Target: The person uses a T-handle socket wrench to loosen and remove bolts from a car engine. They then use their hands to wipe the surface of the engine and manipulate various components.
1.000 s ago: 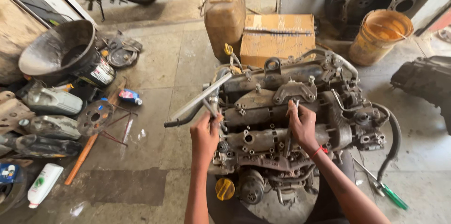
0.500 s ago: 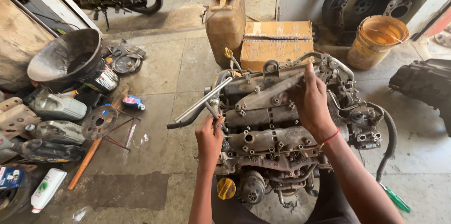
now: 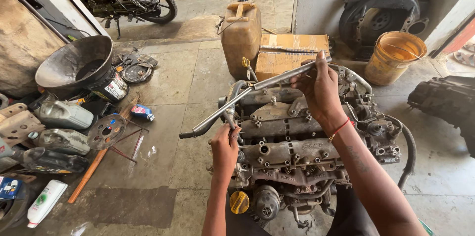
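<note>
Now right hand [image 3: 320, 85] grips long metal pipe [image 3: 247, 98] above engine [image 3: 297, 152]; left hand [image 3: 225, 147] clasps pipe's lower bend. Pipe seemingly half-freed, engine otherwise assembled.

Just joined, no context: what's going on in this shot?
A person works over a grimy grey car engine on a concrete floor. The right hand grips the far end of a long bent metal pipe; the left hand holds it near its lower bend. A tan plastic jerrycan and a cardboard box sit behind.
</note>
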